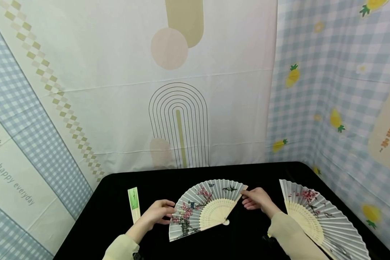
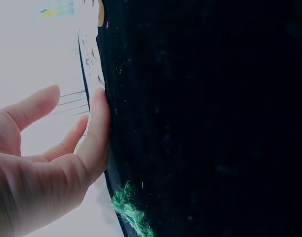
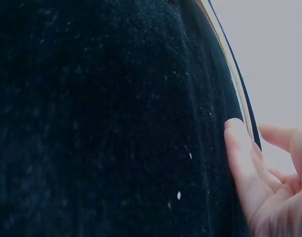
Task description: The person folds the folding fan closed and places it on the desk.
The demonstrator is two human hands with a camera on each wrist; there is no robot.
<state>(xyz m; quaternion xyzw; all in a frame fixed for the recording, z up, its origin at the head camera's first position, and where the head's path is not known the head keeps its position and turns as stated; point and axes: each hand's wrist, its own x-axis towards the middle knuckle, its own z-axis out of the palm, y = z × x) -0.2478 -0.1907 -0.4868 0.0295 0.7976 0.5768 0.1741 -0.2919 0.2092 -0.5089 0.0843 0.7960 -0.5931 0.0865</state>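
A spread folding fan (image 1: 188,202), pale grey with pink blossoms, dark branches and pale wooden ribs, lies between the hands over the black table. My left hand (image 1: 159,212) is at its left edge with loosely bent fingers; in the left wrist view the thumb stands apart and a fingertip (image 2: 98,98) meets the fan's edge. My right hand (image 1: 258,199) pinches the outer rib on the right side, seen as a pale strip (image 3: 235,74) in the right wrist view. The hidden undersides of the fan's folds cannot be seen.
A second spread fan (image 1: 331,213) with similar blossoms lies at the right, partly behind the right sleeve. A narrow folded fan with a green panel (image 1: 134,199) lies beyond the left forearm. Printed cloths (image 1: 237,119) hang behind the black table (image 1: 117,187).
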